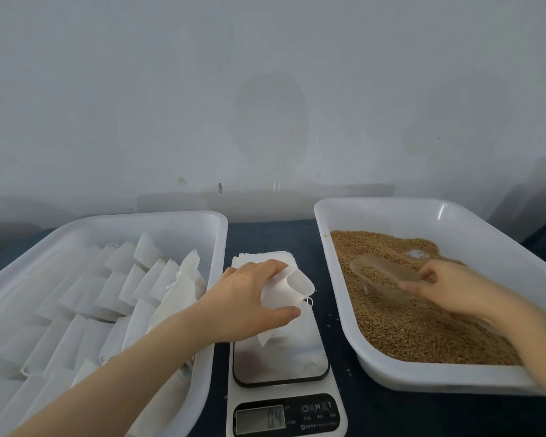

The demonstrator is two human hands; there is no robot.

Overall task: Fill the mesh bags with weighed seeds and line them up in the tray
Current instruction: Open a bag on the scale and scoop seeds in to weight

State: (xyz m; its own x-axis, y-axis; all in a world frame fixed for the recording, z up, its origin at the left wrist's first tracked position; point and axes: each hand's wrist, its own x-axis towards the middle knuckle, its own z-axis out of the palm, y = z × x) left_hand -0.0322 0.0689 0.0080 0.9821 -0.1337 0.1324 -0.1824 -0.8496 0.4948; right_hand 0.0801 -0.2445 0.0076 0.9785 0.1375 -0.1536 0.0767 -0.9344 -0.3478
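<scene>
A dark bench [300,234] against a pale wall carries two white plastic trays. The left tray [158,216] holds white mesh bags [108,294] laid in overlapping slanted rows. The right tray [486,234], well apart from it, holds a loose bed of brown seeds [407,326] spread over most of its floor.

Between the trays stands a kitchen scale [281,364] with a shiny platform.

The left grip [246,298], a bare hand reaching across the left tray's near corner, is closed round one mesh bag [293,288], thumb beneath and fingers over the top. The bag sits above the far half of the platform, and I cannot tell whether it touches the platform.

The right grip [454,288] is curled round the handle of a translucent scoop [382,275], which lies low in the seeds with some grain inside it.

Just behind the scale is a small stack of flat bags [259,256], partly hidden by the left fingers. The scale's display [260,417] is blurred and seems to read 0.4. A few stray grains [349,372] lie on the bench beside the scale.
</scene>
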